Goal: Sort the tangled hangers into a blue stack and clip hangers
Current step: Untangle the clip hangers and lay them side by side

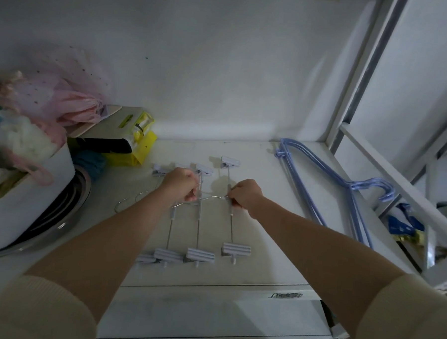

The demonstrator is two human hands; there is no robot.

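Observation:
Several grey clip hangers (198, 227) lie side by side on the white tabletop (261, 212), clips at both ends and wire hooks pointing left. My left hand (181, 184) is closed on the middle of one clip hanger. My right hand (245, 196) pinches the bar of the rightmost clip hanger (231, 230), and a thin wire hook runs between the two hands. A stack of blue hangers (320, 184) rests along the table's right side, hooks toward the right edge.
A white bin (34, 193) stuffed with pink and white fabric sits on a metal bowl (67, 213) at the left. A yellow package (138, 141) stands behind it. A white metal frame (374, 141) borders the right, and the wall closes the back.

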